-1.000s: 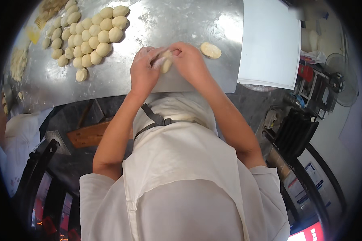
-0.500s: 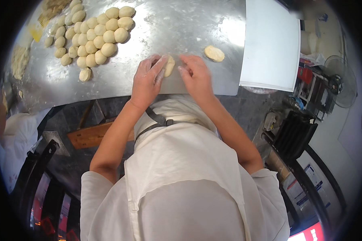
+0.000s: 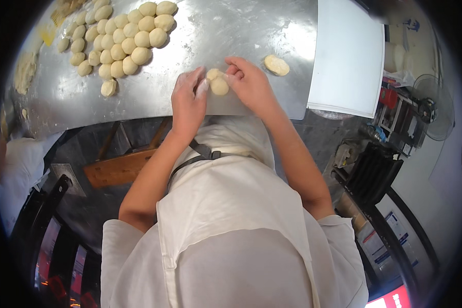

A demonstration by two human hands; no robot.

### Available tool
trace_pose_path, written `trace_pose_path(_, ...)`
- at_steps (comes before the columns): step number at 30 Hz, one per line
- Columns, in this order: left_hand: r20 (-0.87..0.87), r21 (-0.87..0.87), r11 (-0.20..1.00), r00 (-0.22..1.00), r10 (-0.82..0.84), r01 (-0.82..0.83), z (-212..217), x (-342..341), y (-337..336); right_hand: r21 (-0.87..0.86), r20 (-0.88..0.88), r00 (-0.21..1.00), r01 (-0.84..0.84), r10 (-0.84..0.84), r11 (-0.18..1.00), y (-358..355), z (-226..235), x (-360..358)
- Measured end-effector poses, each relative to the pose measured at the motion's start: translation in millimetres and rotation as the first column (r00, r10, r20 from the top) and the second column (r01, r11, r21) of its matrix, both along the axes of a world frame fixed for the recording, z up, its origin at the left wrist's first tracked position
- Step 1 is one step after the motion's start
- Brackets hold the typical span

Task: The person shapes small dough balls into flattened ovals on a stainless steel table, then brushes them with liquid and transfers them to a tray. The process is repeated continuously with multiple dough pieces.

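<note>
Both hands meet over the near edge of a shiny metal table [image 3: 231, 31]. A small pale piece of dough [image 3: 218, 83] sits between the fingers of my left hand [image 3: 189, 100] and my right hand [image 3: 250, 82], which pinch it from either side. A flattened dough disc [image 3: 276, 65] lies on the table just right of my right hand. A cluster of several round dough balls [image 3: 122, 38] lies at the far left of the table.
A white rectangular board [image 3: 348, 56] lies on the table's right side. Dough scraps [image 3: 25, 72] sit at the far left edge. A wooden stool [image 3: 120, 167] stands under the table. A small fan [image 3: 431, 108] and dark equipment [image 3: 367, 172] stand on the right.
The dough piece, held upright and elongated between the fingertips before, now looks like a rounder ball between both hands. The hands stay at the table's near edge.
</note>
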State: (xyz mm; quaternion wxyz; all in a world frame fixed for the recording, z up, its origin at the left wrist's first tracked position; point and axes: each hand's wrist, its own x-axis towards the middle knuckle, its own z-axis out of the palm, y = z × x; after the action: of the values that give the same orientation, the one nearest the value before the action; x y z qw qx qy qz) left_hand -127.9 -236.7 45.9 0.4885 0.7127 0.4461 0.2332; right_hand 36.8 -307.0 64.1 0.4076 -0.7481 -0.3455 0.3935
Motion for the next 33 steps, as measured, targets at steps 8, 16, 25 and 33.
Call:
trace_pose_path(8, 0.023, -0.022, 1.000, 1.000, 0.010, -0.009, -9.1, 6.6, -1.1, -0.099, 0.084, 0.962, -0.252, 0.260, 0.963, 21.5, 8.4, 8.7)
trace_pose_path(16, -0.032, 0.216, 0.970, 0.994, -0.107, 0.111, -7.6, -0.1, -2.6, 0.274, 0.535, 0.840, -0.274, 0.090, 0.922, -16.1, -23.3, -17.3)
trace_pose_path(25, -0.032, -0.026, 0.994, 0.994, -0.108, 0.107, 10.3, -10.2, -10.3, -0.006, 0.453, 0.886, -0.108, 0.099, 0.994, -34.6, -4.7, -38.3)
trace_pose_path(33, -0.005, -0.014, 0.992, 0.992, -0.127, 0.127, 8.0, -5.1, -17.7, 0.092, 0.563, 0.820, -0.187, 0.104, 0.978, -34.7, -8.6, -20.9)
